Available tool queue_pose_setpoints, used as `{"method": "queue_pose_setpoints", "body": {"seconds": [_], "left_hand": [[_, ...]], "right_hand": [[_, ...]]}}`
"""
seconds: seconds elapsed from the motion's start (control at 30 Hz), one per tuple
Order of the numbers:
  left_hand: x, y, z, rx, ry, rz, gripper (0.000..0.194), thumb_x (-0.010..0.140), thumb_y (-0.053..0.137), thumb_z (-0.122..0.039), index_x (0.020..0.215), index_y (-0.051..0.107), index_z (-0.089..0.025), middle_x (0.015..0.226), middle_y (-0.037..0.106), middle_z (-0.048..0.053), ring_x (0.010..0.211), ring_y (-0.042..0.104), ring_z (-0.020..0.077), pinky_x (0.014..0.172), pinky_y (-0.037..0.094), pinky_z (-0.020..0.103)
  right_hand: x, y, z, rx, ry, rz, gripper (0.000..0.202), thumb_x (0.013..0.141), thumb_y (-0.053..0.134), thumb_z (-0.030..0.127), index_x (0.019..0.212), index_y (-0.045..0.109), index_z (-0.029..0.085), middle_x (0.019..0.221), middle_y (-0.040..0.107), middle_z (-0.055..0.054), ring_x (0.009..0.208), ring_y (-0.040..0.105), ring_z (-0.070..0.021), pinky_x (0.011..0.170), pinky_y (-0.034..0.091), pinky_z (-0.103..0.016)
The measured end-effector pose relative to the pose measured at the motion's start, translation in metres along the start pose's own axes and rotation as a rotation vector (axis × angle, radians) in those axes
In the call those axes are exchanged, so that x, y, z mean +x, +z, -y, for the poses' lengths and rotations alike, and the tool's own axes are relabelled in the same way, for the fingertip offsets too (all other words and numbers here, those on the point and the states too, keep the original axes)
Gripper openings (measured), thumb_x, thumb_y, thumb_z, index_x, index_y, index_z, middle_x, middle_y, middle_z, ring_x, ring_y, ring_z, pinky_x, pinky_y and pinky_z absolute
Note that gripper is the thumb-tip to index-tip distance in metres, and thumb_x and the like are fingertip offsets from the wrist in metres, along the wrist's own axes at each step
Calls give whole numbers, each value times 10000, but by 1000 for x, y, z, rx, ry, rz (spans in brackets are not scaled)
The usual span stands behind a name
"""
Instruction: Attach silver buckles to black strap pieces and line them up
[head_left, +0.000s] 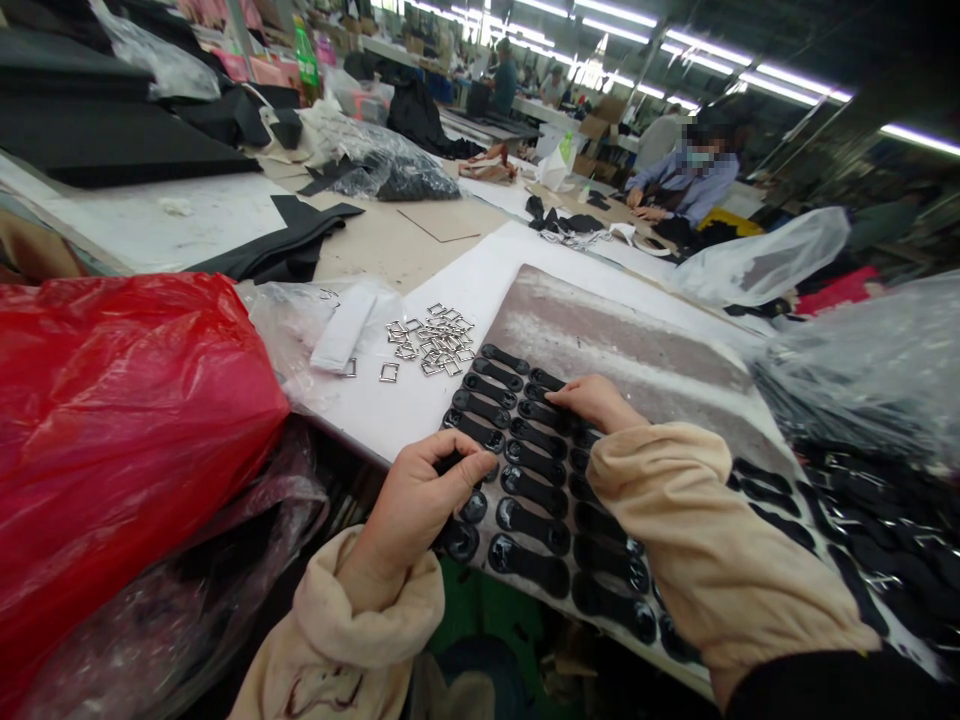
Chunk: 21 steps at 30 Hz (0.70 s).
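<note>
Rows of black dumbbell-shaped strap tabs [536, 490] lie on a worn grey-brown board [622, 340], their rounded ends shiny as if wet. My left hand [420, 495] is closed in a pinch over the left row near the board's edge; what sits between thumb and finger is hidden. Farther up the board, my right hand [600, 402] pinches the end of a black tab near the top of the second row. Its fingertips are low against the board. Left of the board lies a loose pile of metal rectangular buckles [442, 340].
A red plastic bag [127, 430] bulges at the left, beside clear plastic and a folded white strip [345, 328]. Finished-looking black pieces with metal buckles [885, 540] heap at the right under clear plastic [862, 360]. Across the table a co-worker [686, 180] handles material.
</note>
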<state>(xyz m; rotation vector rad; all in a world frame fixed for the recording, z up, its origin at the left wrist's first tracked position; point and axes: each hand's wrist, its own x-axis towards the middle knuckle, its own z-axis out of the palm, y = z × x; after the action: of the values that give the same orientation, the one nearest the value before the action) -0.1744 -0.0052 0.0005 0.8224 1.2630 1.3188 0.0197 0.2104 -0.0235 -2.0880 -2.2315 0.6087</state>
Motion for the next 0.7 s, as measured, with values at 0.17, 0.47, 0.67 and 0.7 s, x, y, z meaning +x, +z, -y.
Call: {"method": "queue_pose_setpoints", "body": {"seconds": [0.17,0.47,0.67,0.7], "left_hand": [[0,0,0,9,15,13,273,744,657,-421,702,577,-163,466,407,-61,405,326,42,391,214,163],[0,-1,3,17,23,19,277,749,653,-431,713,577,-166,482,416,-62,414,335,41,396,221,162],[0,-1,1,-2,21,21,277,744,660,-423,703,577,-161,495,414,-62,417,336,39,398,226,165],[0,-1,1,-5,19,21,278,743,661,-424,703,577,-161,500,416,-62,418,337,38,398,229,165]], "right_hand": [[5,1,1,-88,-15,-4,221,672,700,423,612,698,210,628,655,-48,613,589,-195,547,377,-279],[12,-2,0,-211,-13,25,325,630,687,507,555,638,195,627,633,-74,616,579,-223,522,353,-303],[4,-15,-4,-200,-46,-27,405,618,679,594,669,667,192,638,637,-63,630,583,-229,543,382,-301],[2,-19,-6,-179,-59,-62,386,647,664,577,705,678,196,645,641,-55,636,586,-225,556,391,-299]]}}
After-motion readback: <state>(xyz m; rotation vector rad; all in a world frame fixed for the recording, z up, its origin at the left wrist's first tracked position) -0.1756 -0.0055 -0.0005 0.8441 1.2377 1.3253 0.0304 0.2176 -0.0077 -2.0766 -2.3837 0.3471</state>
